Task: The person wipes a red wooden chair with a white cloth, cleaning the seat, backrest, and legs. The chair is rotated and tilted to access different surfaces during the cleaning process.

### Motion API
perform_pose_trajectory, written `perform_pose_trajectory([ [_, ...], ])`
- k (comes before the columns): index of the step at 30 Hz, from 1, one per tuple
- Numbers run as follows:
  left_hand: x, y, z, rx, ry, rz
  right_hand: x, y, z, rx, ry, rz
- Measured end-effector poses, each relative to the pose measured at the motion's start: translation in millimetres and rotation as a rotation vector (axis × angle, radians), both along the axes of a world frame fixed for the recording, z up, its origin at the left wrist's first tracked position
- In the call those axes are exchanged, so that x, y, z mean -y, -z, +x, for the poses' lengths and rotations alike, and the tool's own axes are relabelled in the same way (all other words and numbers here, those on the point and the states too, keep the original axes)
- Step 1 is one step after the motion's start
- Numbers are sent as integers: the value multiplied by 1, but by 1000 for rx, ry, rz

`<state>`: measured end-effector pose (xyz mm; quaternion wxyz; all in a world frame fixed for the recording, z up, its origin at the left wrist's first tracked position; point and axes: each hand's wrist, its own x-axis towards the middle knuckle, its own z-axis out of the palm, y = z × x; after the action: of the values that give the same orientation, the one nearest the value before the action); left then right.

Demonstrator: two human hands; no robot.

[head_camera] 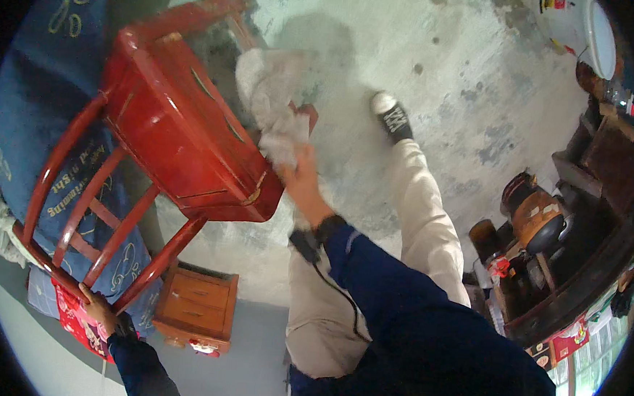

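Note:
A glossy red wooden chair (pixel 174 129) is tilted on the left side of the view, its slatted back toward the lower left. My left hand (pixel 98 310) grips the top rail of that back. In my right hand (pixel 304 183) is a bunched, pale cloth (pixel 271 97), which lies along the chair's leg side beside the seat. The cloth and the fingers are blurred, and the cloth hides part of the legs. A reddish leg end (pixel 305 115) shows at the cloth's edge.
A bed with a blue printed cover (pixel 22 120) lies behind the chair. Near the wall stands a small wooden nightstand (pixel 196 305). On the right are a dark wooden table (pixel 577 301) with several items and a white bucket (pixel 572 28). A black cable (pixel 338 292) crosses my leg.

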<state>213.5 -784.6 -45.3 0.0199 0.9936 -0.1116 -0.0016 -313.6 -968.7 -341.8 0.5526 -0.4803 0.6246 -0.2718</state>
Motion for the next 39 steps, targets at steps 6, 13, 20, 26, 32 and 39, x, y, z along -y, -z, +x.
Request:
perform_pose_trajectory([
  [6, 5, 11, 2, 11, 239, 41, 20, 122, -22, -136, 199, -52],
  [13, -1, 3, -4, 155, 141, 98, 82, 136, -51, -329, 137, 216],
  [20, 10, 8, -9, 174, 28, 109, 43, -43, -38, 218, -260, 103],
  [26, -21, 9, 8, 154, 93, 91, 106, -34, 63, 207, -225, -464],
  [32, 20, 35, -19, 185, 148, -76, 235, 26, 99, 65, -296, -622],
  [39, 5, 22, -22, 215, 155, -6, 251, -24, 64, 369, -122, -182],
])
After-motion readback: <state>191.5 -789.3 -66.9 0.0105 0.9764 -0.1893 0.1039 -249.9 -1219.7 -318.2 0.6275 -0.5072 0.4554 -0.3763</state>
